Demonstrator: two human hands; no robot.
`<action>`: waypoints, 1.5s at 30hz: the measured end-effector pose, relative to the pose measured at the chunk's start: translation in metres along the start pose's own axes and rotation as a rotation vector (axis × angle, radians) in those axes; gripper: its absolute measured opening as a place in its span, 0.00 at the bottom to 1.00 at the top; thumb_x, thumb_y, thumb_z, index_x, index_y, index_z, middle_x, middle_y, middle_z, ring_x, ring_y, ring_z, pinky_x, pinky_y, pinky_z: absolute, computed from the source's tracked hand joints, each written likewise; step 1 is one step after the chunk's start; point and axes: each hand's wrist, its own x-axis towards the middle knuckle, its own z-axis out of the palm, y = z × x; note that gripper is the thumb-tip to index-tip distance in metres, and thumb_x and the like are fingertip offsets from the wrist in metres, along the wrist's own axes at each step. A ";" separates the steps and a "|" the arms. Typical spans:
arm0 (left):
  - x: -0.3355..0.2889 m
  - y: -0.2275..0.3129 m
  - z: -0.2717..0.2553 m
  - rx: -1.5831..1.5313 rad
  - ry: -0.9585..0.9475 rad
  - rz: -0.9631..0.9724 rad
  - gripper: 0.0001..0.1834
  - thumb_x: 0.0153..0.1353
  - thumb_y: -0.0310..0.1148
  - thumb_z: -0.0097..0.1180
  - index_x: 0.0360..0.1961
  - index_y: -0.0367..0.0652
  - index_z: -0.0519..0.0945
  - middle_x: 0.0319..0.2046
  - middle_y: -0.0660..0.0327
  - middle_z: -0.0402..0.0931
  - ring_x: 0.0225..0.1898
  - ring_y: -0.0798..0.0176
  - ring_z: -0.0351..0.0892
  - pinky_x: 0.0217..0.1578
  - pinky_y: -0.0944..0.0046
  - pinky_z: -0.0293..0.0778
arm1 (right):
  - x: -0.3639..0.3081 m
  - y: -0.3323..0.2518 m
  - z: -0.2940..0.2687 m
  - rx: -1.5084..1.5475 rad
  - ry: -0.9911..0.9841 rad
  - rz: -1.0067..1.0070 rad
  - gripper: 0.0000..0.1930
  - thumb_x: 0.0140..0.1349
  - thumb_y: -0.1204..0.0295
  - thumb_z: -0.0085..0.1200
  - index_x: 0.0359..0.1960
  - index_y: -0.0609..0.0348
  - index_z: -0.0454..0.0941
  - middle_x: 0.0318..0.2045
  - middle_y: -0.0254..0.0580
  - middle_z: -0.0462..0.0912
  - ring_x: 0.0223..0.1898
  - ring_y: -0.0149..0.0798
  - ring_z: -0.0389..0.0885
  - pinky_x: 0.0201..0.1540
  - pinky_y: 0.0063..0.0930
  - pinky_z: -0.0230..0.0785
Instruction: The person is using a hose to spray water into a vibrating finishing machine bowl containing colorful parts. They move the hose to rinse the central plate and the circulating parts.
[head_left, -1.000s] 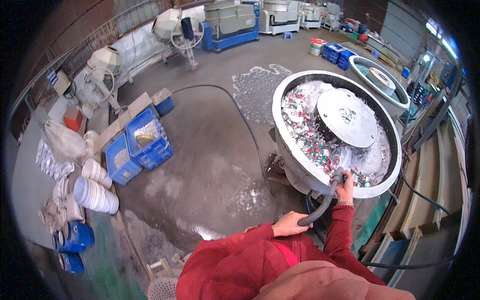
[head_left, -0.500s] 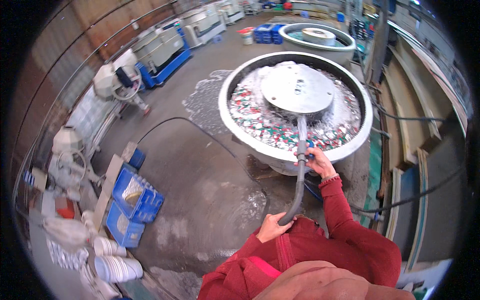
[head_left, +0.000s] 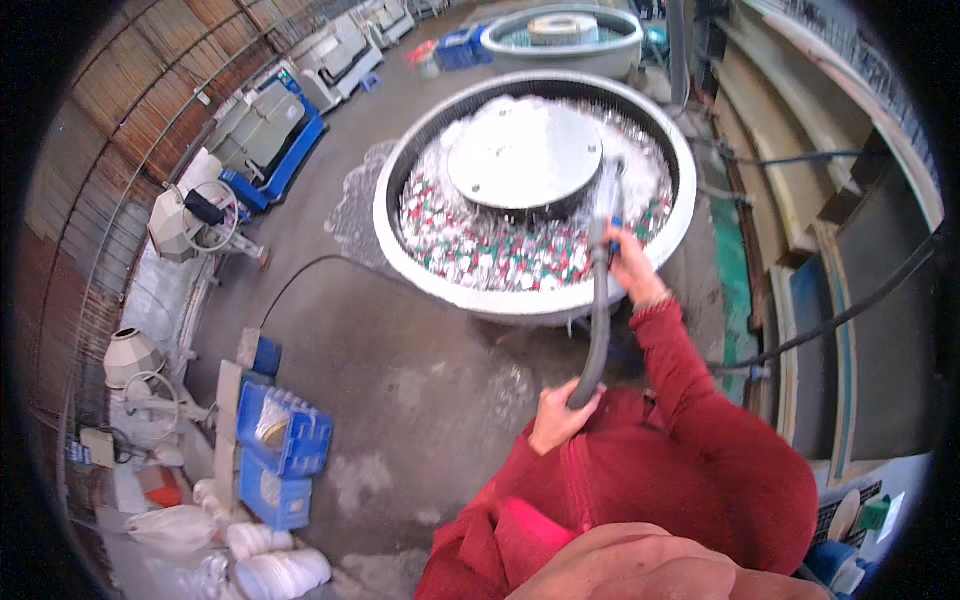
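As water (head_left: 606, 196) jets into a round tub (head_left: 525, 302), left hand (head_left: 562, 415) and right hand (head_left: 632, 265) wrap fingers around a hose (head_left: 600, 335); rinsing appears unfinished, foam (head_left: 645, 180) lying at right.

Shows blue rectangular plastic crates (head_left: 312, 447) at eight o'clock, nested white round buckets (head_left: 284, 574) at seven. Includes a cream faceted drum (head_left: 171, 225) between nine and ten.

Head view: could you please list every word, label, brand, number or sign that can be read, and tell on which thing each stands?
No text can be read.
Hose and round tub: no lettering visible.
Beige box at left: its blue patch is too small and blurred to read.
Blue crates: none legible.
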 end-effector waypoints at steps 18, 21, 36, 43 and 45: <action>0.034 0.013 0.085 -0.084 -0.065 -0.223 0.06 0.50 0.24 0.56 0.31 0.39 0.79 0.25 0.62 0.80 0.28 0.75 0.78 0.31 0.72 0.71 | 0.012 -0.064 -0.063 -0.143 0.049 0.235 0.06 0.49 0.71 0.48 0.28 0.58 0.67 0.25 0.41 0.70 0.23 0.39 0.74 0.26 0.42 0.76; 0.038 0.023 0.093 -0.094 0.016 -0.211 0.05 0.49 0.24 0.56 0.29 0.39 0.79 0.22 0.65 0.79 0.27 0.76 0.77 0.31 0.74 0.70 | 0.022 -0.046 -0.074 -0.082 0.079 0.290 0.06 0.49 0.71 0.48 0.28 0.57 0.66 0.25 0.42 0.71 0.23 0.39 0.74 0.25 0.40 0.76; 0.029 0.032 0.105 -0.101 0.345 -0.243 0.03 0.50 0.24 0.56 0.28 0.38 0.79 0.22 0.66 0.77 0.26 0.75 0.74 0.30 0.72 0.70 | 0.053 0.009 0.012 -0.267 -0.188 0.511 0.09 0.45 0.70 0.49 0.28 0.59 0.68 0.21 0.40 0.70 0.18 0.37 0.71 0.17 0.37 0.71; 0.029 0.026 0.101 -0.140 0.344 -0.196 0.04 0.49 0.25 0.55 0.29 0.39 0.78 0.20 0.64 0.76 0.24 0.76 0.73 0.27 0.71 0.69 | 0.057 -0.002 0.027 -0.209 -0.328 0.458 0.13 0.47 0.72 0.46 0.36 0.59 0.64 0.27 0.43 0.70 0.24 0.42 0.75 0.20 0.39 0.72; 0.030 0.023 0.097 -0.130 0.356 -0.167 0.05 0.49 0.25 0.55 0.29 0.39 0.78 0.19 0.63 0.76 0.23 0.75 0.74 0.26 0.71 0.69 | 0.057 0.003 0.024 -0.236 -0.289 0.478 0.17 0.48 0.71 0.45 0.41 0.61 0.64 0.30 0.46 0.71 0.27 0.44 0.76 0.22 0.40 0.73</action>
